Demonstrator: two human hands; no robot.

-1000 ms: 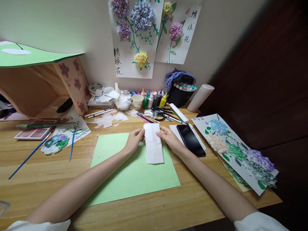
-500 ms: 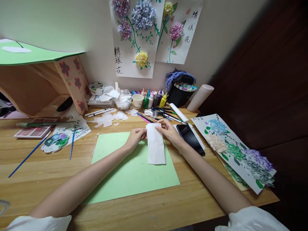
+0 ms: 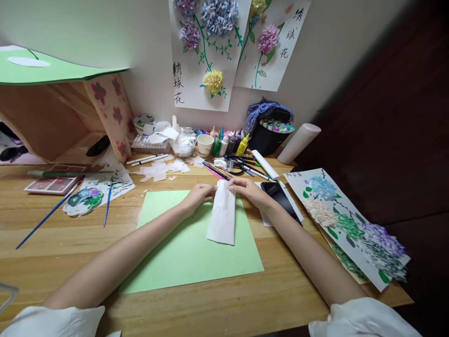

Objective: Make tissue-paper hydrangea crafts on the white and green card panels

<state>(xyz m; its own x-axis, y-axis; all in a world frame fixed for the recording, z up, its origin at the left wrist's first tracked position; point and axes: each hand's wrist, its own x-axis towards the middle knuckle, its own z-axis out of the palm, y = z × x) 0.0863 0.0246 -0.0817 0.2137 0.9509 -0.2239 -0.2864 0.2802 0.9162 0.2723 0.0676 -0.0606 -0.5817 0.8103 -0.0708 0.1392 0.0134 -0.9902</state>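
A folded strip of white paper hangs between my hands over a light green sheet on the wooden table. My left hand pinches the strip's upper left edge, its fingertips partly hidden. The fingers of my right hand are closed on the upper right corner. The strip's lower end tilts a little to the left. Just right of my right hand, a black phone lies on white paper, partly covered by my forearm.
Paint bottles, a paper cup, pens and torn paper scraps line the back. Paintbrushes and a palette lie left. A flower picture lies right; a painted box stands back left.
The white strip has tilted, its lower end swinging left. My right hand's fingers have shifted slightly at its top corner. The whole view has moved a little, so the background sits further right.
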